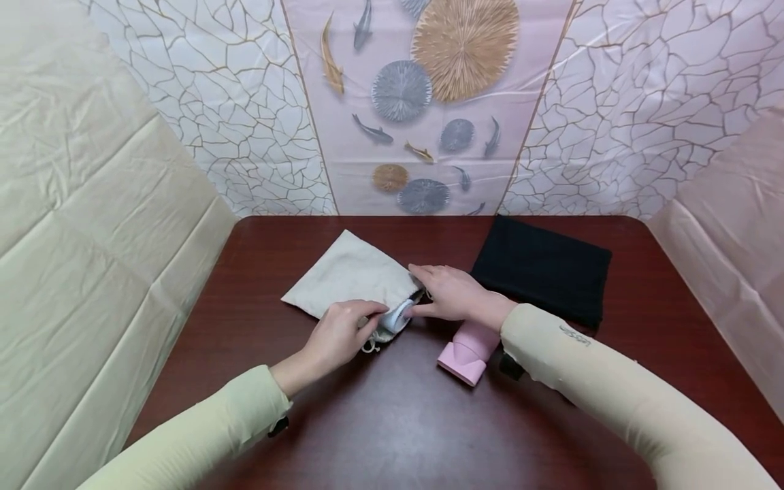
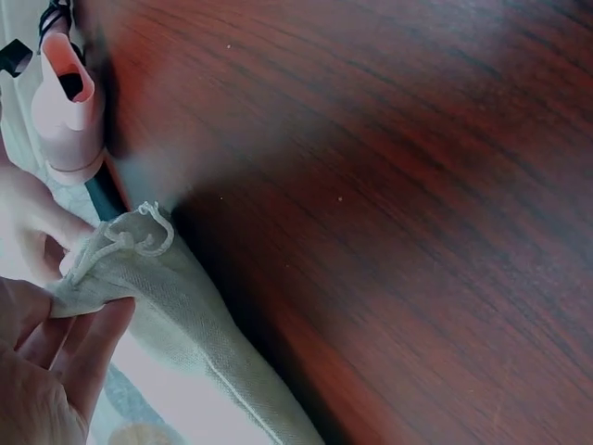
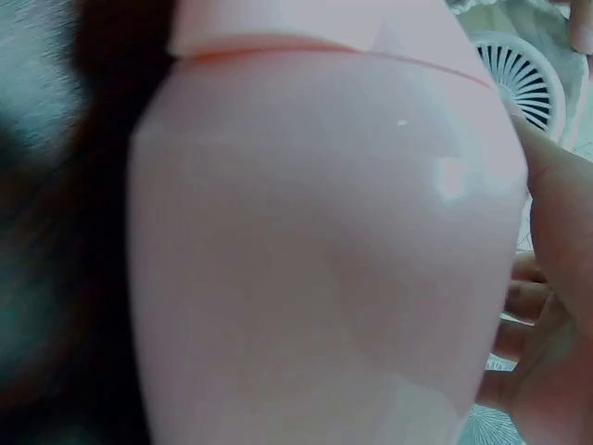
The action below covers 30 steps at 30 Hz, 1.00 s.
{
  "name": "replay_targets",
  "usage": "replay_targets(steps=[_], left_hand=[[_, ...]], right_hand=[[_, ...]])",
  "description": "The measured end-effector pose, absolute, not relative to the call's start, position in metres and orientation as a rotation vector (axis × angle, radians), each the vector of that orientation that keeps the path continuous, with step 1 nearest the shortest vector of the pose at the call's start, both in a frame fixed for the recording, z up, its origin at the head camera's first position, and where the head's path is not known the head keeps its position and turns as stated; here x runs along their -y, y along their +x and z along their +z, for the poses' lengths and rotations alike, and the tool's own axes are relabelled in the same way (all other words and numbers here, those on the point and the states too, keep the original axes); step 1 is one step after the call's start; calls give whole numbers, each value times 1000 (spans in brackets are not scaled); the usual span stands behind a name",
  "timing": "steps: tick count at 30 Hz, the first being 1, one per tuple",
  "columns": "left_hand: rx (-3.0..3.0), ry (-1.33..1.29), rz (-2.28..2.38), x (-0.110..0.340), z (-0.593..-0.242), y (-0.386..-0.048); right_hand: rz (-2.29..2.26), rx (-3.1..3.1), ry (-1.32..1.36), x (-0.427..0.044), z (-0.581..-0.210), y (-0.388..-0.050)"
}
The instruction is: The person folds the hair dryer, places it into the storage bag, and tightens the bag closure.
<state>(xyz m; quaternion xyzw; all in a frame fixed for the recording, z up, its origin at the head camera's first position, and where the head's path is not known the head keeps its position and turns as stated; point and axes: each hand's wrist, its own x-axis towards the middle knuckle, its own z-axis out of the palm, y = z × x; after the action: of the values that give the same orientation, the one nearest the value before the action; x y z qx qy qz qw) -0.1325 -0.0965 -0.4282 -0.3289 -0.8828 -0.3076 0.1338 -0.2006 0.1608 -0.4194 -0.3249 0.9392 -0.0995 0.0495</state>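
Drawstring bag [image 1: 349,272] lies left of centre in the frame; our left grip [image 1: 343,333] pinches its mouth, our right grip [image 1: 453,294] is spread, thumb apart, at the opening. If we loosen that pinch, the cloth could sag and snag the white grilled piece [image 3: 521,85].

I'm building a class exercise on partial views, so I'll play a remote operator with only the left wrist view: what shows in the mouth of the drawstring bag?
Observer: The right wrist view shows a round item with white radial slats there.
Operator: My frame cuts off the drawstring bag. Which way does its closed end point?
Observer: In the head view, toward the far left of the table.
Operator: Anything on the right sleeve, outside my frame?
Observer: Dark lettering, too small to read.
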Motion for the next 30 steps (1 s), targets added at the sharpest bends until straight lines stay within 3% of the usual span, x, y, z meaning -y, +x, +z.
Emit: replay_targets(steps=[16,23,30], left_hand=[[2488,-1059,-788,104,-434,-133],[2481,-1078,-636,114,-443,-129],[2558,-930,-496,120,-450,-117]], right_hand=[[-126,-2911,-972,-136,-424,-217],[-229,-2752,-914,-153,-421,-228],[-297,-2642,-918,-170,-414,-245]])
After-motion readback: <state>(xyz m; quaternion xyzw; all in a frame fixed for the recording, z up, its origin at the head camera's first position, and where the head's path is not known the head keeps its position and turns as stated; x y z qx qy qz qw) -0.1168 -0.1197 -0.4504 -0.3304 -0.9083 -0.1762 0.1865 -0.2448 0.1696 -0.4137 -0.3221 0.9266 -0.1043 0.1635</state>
